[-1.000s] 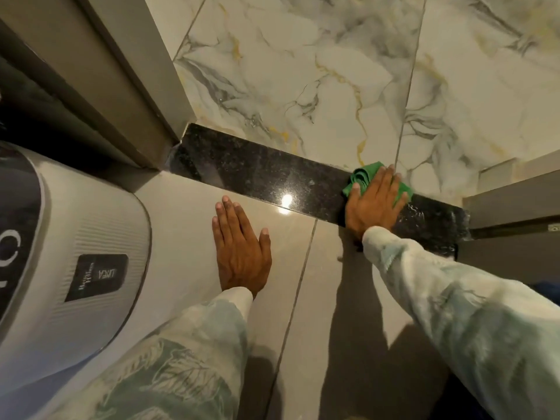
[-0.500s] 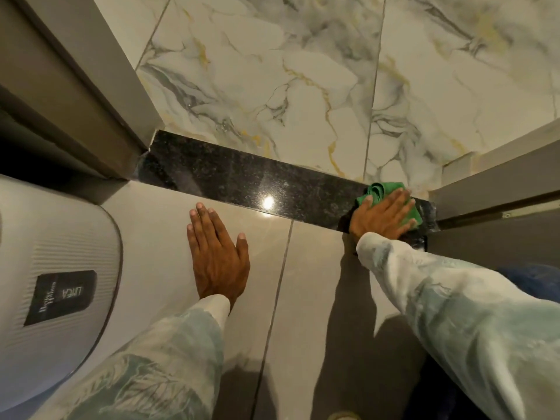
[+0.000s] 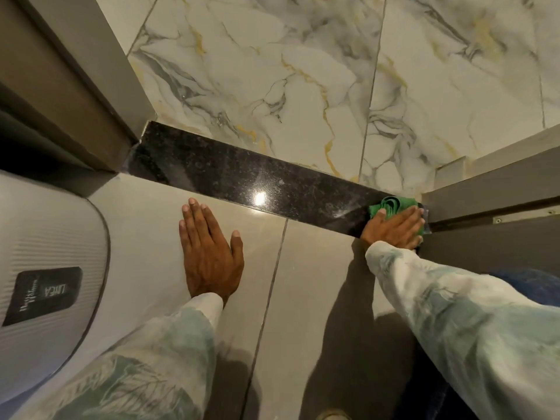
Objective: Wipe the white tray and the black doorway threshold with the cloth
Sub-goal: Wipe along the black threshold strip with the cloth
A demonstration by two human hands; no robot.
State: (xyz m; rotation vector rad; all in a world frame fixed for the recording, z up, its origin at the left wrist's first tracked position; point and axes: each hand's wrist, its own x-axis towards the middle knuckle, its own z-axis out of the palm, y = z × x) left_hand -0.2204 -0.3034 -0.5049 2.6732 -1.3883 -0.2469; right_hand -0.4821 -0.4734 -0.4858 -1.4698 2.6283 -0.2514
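The black doorway threshold [image 3: 230, 174] is a glossy speckled strip running from the left door frame down to the right door frame. A green cloth [image 3: 391, 206] lies bunched at its far right end. My right hand [image 3: 394, 228] presses flat on the cloth, fingers pointing right, touching the right frame. My left hand [image 3: 209, 253] rests flat and spread on the beige floor tile just below the threshold, holding nothing. A white ribbed object with a dark label [image 3: 45, 262], perhaps the tray, fills the left edge.
White marble floor tiles with grey and gold veins [image 3: 303, 71] lie beyond the threshold. Grey door frames stand at the left [image 3: 75, 80] and the right [image 3: 491, 189]. Beige tiles [image 3: 315, 298] lie under my arms.
My right hand has slid the green cloth rightward along the threshold, from past its middle to its far right end against the frame. My left hand has stayed planted on the tile.
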